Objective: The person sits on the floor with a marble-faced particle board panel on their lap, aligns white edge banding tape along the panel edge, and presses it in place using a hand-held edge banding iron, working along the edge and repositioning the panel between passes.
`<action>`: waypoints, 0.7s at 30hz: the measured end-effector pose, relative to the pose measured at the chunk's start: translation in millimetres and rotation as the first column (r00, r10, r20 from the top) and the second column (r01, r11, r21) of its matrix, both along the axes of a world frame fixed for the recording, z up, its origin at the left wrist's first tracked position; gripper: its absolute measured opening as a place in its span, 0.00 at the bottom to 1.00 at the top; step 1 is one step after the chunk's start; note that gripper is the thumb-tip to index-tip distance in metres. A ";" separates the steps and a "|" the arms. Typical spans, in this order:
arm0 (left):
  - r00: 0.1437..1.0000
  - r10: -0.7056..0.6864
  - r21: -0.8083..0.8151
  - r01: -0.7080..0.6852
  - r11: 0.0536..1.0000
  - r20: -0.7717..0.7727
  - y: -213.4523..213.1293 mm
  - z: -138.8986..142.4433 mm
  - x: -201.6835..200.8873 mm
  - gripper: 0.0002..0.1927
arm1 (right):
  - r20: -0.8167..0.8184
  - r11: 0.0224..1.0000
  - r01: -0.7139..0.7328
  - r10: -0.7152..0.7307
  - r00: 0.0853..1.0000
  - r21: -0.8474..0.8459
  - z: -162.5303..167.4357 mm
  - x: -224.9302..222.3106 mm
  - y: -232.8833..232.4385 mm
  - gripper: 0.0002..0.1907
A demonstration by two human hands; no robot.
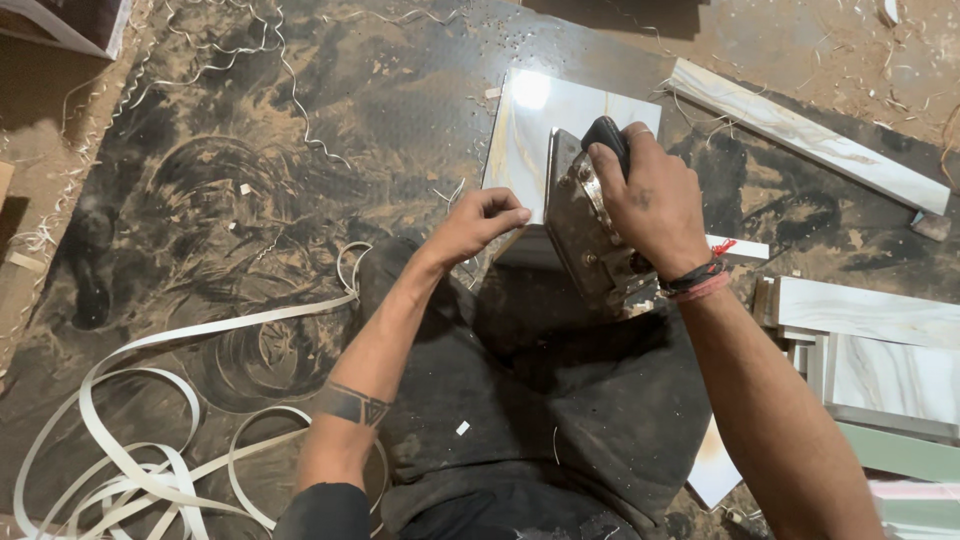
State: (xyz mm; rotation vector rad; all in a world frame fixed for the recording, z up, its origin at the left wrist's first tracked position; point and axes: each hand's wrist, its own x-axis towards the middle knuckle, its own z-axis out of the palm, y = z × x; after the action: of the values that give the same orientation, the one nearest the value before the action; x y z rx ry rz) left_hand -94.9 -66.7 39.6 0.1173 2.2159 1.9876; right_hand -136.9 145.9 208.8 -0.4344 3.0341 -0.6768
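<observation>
Coiled white edge-banding strip (150, 460) lies at the left on the dusty, shaving-strewn floor (250, 150). The left hand (480, 225) pinches the near edge of a glossy marble-patterned panel (530, 130) with closed fingers. The right hand (650, 200) grips the black handle of a worn metal iron (590, 235), pressed against that edge.

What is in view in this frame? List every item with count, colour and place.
Clothes iron: one, worn metal with black handle, centre, on the panel's near edge.
Laminated panel: one, glossy white marbled, centre, on the floor.
Edge-banding strip: a loose coil, white, lower left floor.
Long board: one, white marbled, upper right.
Stacked boards: several, white and pale green, right edge.
Sawdust and shavings: scattered, tan, on the dark floor.
Left hand: pinching the panel's near edge.
Right hand: gripping the iron's handle.
</observation>
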 end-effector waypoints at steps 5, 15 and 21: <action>0.997 0.057 0.167 -0.046 0.985 -0.060 15.7 -15.1 4.4 0.12 | -0.011 1.000 -0.015 0.015 1.000 -0.022 0.3 3.8 -2.4 0.20; 0.987 0.157 0.122 -0.160 0.980 0.031 19.2 6.0 17.0 0.12 | -0.111 0.998 -0.057 0.060 0.992 0.031 -3.4 13.3 -10.9 0.20; 0.992 0.123 0.166 -0.124 0.978 0.015 14.0 7.0 17.3 0.12 | -0.135 0.991 -0.066 0.082 0.987 0.114 -6.0 15.2 -9.7 0.20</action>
State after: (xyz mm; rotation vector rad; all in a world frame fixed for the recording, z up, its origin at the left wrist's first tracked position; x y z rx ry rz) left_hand -77.6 -52.7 46.5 -0.0051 2.0983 2.2351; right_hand -121.8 136.2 202.8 -0.6126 3.1461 -0.4931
